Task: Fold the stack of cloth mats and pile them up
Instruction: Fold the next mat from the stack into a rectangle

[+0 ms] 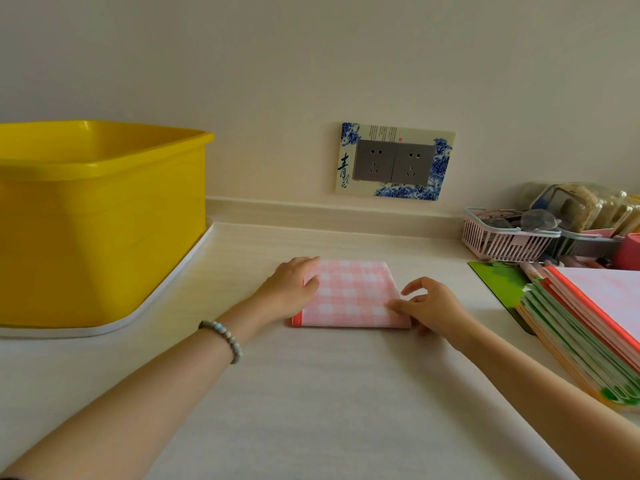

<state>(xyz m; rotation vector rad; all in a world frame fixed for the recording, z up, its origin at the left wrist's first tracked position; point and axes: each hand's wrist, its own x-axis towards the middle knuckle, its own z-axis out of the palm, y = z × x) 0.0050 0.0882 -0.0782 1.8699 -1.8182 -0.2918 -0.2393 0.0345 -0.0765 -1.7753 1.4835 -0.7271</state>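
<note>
A pink-and-white checked cloth mat point(353, 294), folded into a small rectangle with a red trim on its left edge, lies on the pale countertop point(311, 393). My left hand point(289, 289) lies flat on the mat's left side, fingers straight. At the mat's near right corner, my right hand point(431, 306) presses down with its fingers; the index finger is lifted a little. A stack of unfolded mats point(588, 327), pink on top with green and orange edges below, lies at the right edge of the counter.
A large yellow plastic tub point(100, 216) stands on a white tray at the left. A pink wire basket point(505, 237) with glasses and clutter sits at the back right. A double wall socket point(394, 161) with a blue floral frame is on the wall behind.
</note>
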